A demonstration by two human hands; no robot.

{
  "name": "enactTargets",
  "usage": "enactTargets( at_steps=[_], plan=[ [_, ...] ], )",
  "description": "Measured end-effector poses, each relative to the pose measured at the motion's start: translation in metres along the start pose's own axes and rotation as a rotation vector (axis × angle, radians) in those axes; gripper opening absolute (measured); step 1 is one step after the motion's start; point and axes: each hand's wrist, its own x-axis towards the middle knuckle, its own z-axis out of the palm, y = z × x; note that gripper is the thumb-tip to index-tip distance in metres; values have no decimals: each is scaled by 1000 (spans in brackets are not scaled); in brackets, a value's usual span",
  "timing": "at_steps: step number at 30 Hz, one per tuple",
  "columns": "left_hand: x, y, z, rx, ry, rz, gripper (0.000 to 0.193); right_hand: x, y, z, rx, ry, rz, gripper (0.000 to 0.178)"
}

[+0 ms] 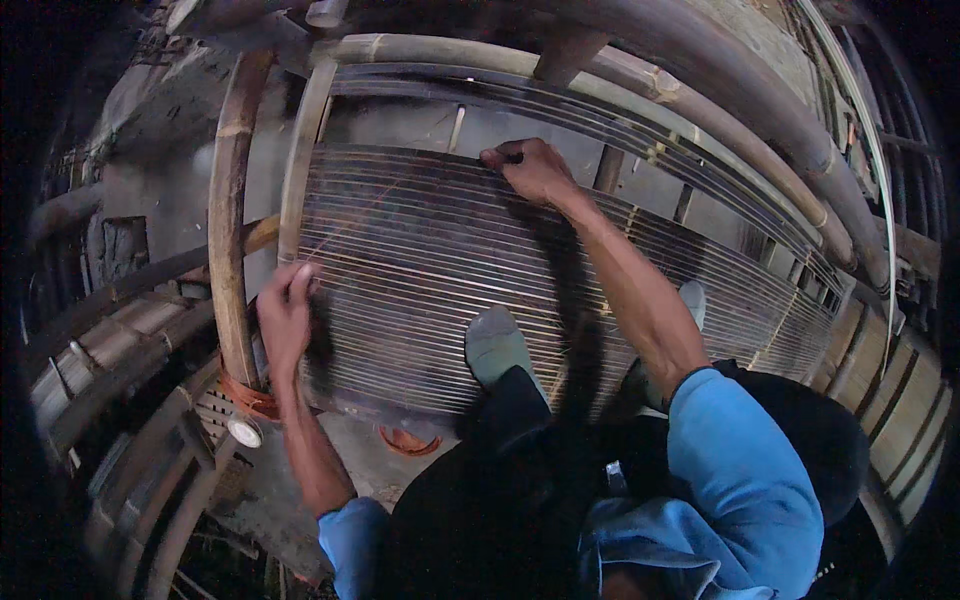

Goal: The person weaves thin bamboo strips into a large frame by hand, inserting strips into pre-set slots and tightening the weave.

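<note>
A panel of thin, closely spaced slats (pixel 430 290) stretches beneath me, tied across by light cords. My left hand (pixel 285 315) is at its left edge, thumb and fingers pinched on a thin reddish string (pixel 345 230). The string slants up and right over the slats and fades from sight. At the panel's far edge is my right hand (pixel 535 170), its fingers curled closed; what they grip is too dark to make out. My foot in a grey-green sock (pixel 495 345) rests on the slats between my arms.
A bamboo post (pixel 233 210) stands left of the panel, with orange cord (pixel 248 400) wrapped low on it. Thick bamboo poles (pixel 700 95) cross beyond the far edge. A round white object (pixel 244 432) is beside the post, and an orange coil (pixel 410 440) lies below the near edge.
</note>
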Motion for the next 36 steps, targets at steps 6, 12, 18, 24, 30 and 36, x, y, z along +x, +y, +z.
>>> enactTargets(
  at_steps=[6, 12, 18, 24, 30, 36],
  plan=[
    [-73, -48, -63, -976, 233, 108, 39, 3, -3, 18, 69, 25, -116, 34],
    [-65, 45, -68, -1270, -14, 111, 44, 25, 31, 16, 93, 36, -158, 31],
    [37, 6, -83, -833, 620, -280, 39, -9, 24, -4, -28, 98, -356, 18],
    [49, 5, -106, 414, 397, 27, 33, -61, 126, -124, -246, 297, -540, 19],
    [63, 107, -9, 550, 522, 571, 20, -142, 206, -177, -664, 193, -496, 37],
    [51, 178, 111, 310, 175, 836, 17, -157, 221, -145, -623, 133, -679, 54]
  ],
)
